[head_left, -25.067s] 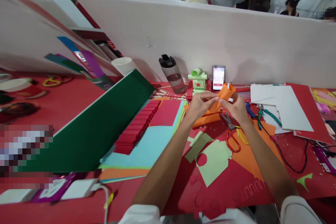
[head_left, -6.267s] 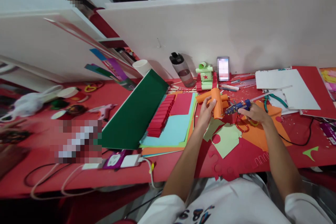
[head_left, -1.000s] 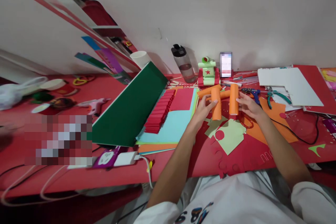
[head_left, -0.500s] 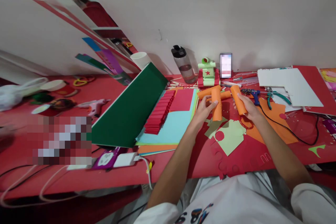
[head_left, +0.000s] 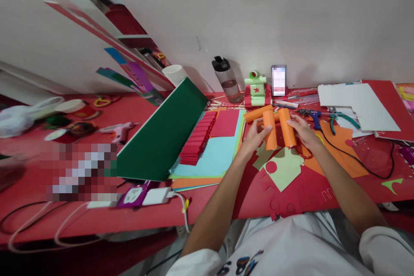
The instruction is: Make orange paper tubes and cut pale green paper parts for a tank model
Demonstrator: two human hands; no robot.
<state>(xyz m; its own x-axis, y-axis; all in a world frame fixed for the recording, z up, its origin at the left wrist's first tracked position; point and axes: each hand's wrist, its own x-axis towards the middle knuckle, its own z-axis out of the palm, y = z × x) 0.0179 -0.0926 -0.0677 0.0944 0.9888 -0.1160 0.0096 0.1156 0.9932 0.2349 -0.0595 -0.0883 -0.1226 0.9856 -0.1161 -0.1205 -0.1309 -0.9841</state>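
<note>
Head view: a person's two bare hands are raised over a bright red counter [head_left: 213, 205].
Left grip: the left hand [head_left: 255, 137] has thumb and fingers closed around a smooth orange paper tube [head_left: 270, 131].
Right grip: the right hand [head_left: 304, 131] is closed on a second orange paper tube [head_left: 286, 128], its fingers at the tube's right side.
Gap: the two held tubes are side by side, just apart; whether either touches the counter cannot be told.
Behind them: a slanted orange paper roll [head_left: 258, 113], partly hidden.
Farther back: a pale green paper model with a red star [head_left: 257, 90], between a clear black-lidded bottle [head_left: 230, 88] and an upright phone [head_left: 278, 80].
Right side: a blue glue gun [head_left: 313, 117] near teal-handled pliers [head_left: 332, 125].
Near edge: pale green paper cutouts [head_left: 286, 174], below the tubes.
Left side: red pleated paper [head_left: 197, 140] on a light blue sheet [head_left: 220, 155], beside a tilted dark green board [head_left: 158, 142].
</note>
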